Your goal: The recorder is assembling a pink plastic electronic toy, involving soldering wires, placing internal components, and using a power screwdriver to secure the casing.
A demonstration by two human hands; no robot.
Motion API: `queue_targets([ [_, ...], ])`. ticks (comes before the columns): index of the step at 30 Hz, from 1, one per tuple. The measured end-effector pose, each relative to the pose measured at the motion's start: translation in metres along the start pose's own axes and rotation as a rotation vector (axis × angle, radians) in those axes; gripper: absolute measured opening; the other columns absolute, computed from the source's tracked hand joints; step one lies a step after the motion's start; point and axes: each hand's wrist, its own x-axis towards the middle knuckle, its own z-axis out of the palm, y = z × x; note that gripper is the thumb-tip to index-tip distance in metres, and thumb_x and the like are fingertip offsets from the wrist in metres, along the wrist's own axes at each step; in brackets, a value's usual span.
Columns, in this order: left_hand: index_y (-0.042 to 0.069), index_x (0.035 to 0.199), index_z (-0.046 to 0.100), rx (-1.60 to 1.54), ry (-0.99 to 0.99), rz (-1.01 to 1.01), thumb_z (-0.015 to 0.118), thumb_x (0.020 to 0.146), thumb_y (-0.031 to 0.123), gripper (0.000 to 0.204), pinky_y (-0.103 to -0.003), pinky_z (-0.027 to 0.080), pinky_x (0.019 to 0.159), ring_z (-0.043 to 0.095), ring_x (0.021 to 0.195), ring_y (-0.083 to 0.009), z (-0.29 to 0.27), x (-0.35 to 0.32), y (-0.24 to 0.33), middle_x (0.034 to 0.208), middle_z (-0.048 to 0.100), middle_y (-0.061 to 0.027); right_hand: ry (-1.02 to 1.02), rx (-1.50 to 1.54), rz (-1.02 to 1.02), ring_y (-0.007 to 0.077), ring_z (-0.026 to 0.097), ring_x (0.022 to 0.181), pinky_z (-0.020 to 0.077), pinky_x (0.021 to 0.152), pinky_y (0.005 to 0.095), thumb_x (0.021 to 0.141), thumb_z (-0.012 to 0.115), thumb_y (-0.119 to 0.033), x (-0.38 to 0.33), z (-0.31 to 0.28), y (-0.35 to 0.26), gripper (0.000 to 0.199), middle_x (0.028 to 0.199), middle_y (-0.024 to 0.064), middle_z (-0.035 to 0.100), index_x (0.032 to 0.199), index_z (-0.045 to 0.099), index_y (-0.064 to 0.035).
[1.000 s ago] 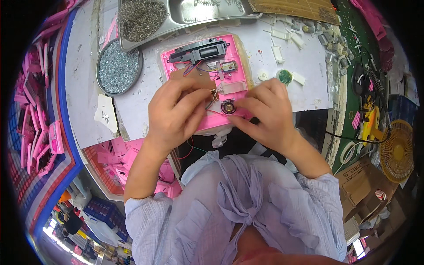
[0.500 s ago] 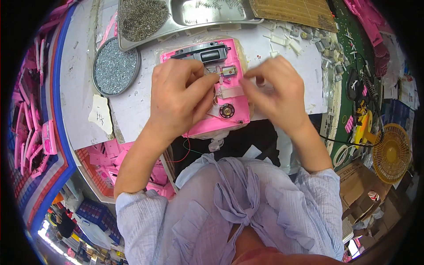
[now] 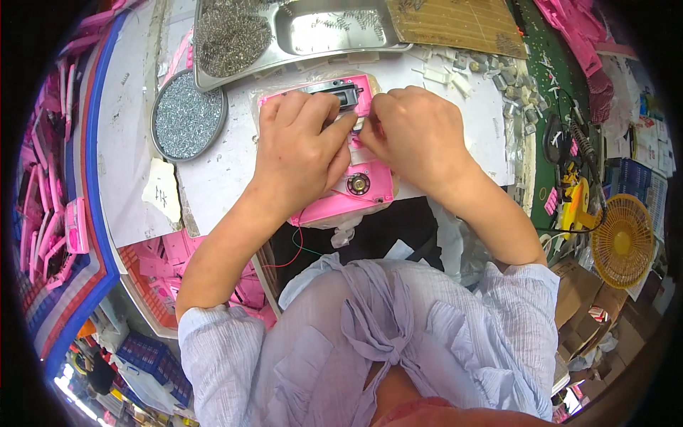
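Note:
In front of me lies a pink plastic housing (image 3: 329, 206), inner side up. A black plastic part (image 3: 341, 93) sits at its far end, and a small round speaker (image 3: 358, 183) at its near end. My left hand (image 3: 295, 153) lies over the housing's left half, thumb and forefinger pinched near its middle. From the right, my right hand (image 3: 420, 135) meets it there, fingers curled and pinched. What the fingertips hold is hidden between them. Thin red and green wires (image 3: 299, 238) trail off the near left edge.
A round dish of small screws (image 3: 188, 117) stands left. Behind is a steel tray (image 3: 306, 53) with springs, partly under a cardboard sheet (image 3: 455, 25). Small motors and white parts (image 3: 512, 89) lie at the right. A crate of pink parts (image 3: 153, 285) stands lower left; a yellow fan (image 3: 622, 242) right.
My right hand has moved left onto the housing, and its fingers now meet those of my left hand. The small part near the housing's middle is now mostly covered.

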Motion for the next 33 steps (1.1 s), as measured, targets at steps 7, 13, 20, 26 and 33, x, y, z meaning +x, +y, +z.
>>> queue_targets([
  [7,0.010,0.102,0.077,0.008,-0.051,-0.011,0.072,0.072,0.012,0.031,-0.042,0.038,0.086,0.055,0.088,-0.0257,-0.002,0.004,0.001,0.093,0.056,-0.0056,-0.134,0.333,0.245,0.0274,0.069,0.064,0.0527,0.060,0.0399,0.074,0.074,-0.023,0.004,0.005,0.016,0.021,0.066,0.0127,0.068,0.072,0.068,-0.0030],
  [13,0.009,0.090,0.074,-0.009,-0.140,-0.007,0.074,0.073,0.018,0.019,-0.043,0.037,0.087,0.051,0.089,-0.0259,-0.006,0.013,0.004,0.090,0.052,-0.0050,0.031,-0.283,-0.091,0.0260,0.065,0.074,0.0512,0.057,0.0387,0.073,0.068,-0.019,-0.005,0.016,-0.018,0.012,0.072,0.0082,0.066,0.070,0.068,-0.0066],
  [20,0.011,0.093,0.075,0.003,-0.148,0.012,0.074,0.074,0.019,0.021,-0.042,0.038,0.086,0.053,0.089,-0.0253,-0.003,0.018,-0.003,0.090,0.053,-0.0034,-0.242,-0.228,-0.174,0.0274,0.067,0.077,0.0533,0.060,0.0431,0.074,0.069,-0.020,-0.005,-0.016,-0.011,0.015,0.075,0.0107,0.068,0.077,0.069,-0.0054],
  [26,0.012,0.095,0.074,-0.074,-0.105,0.167,0.078,0.070,0.012,0.025,-0.044,0.044,0.088,0.059,0.098,-0.0285,-0.001,0.029,-0.022,0.103,0.061,-0.0063,0.052,-0.146,0.402,0.0306,0.073,0.097,0.0554,0.084,0.0381,0.092,0.067,-0.038,0.056,-0.091,0.269,0.048,0.105,0.0197,0.074,0.128,0.068,-0.0061],
  [33,0.010,0.093,0.071,-0.276,-0.118,0.221,0.076,0.068,0.012,0.025,-0.043,0.053,0.075,0.064,0.092,-0.0309,0.010,0.039,-0.041,0.111,0.064,-0.0093,-0.113,-1.106,0.553,0.0434,0.061,0.123,0.0473,0.105,0.0511,0.091,0.063,-0.046,0.027,-0.152,0.710,0.059,0.132,0.0231,0.064,0.139,0.055,-0.0125],
])
